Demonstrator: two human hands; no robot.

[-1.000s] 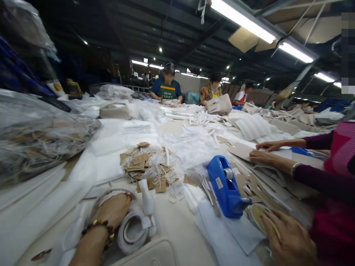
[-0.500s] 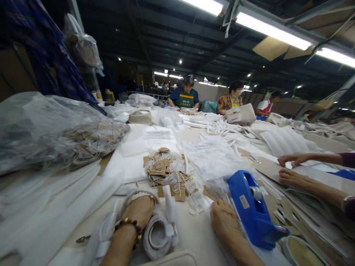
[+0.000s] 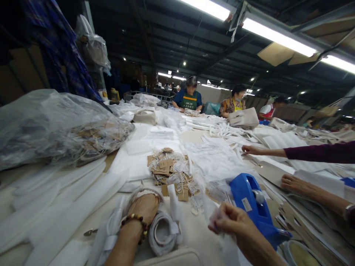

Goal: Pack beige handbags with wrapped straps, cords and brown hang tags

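My left hand (image 3: 144,208), with a beaded bracelet at the wrist, reaches down at a clear plastic-wrapped bundle; its fingers are hidden. Beside it lies a wrapped, coiled strap (image 3: 163,233). My right hand (image 3: 231,218) pinches a thin, translucent plastic sheet (image 3: 209,207) between thumb and fingers, left of the blue tape dispenser (image 3: 253,208). Beyond my hands sits a pile of brown tags (image 3: 166,166) with white strings. A beige leather-like piece (image 3: 174,258) shows at the bottom edge.
A large clear bag (image 3: 55,129) of tags lies left, above white foam strips (image 3: 69,207). A co-worker's hands (image 3: 298,184) and purple sleeve (image 3: 318,152) come in from the right. A round tape roll (image 3: 299,255) lies lower right. Other people sit across the table.
My right hand has lifted and closed on the thin plastic sheet. One of the co-worker's hands has reached further across the table. The view has shifted slightly.
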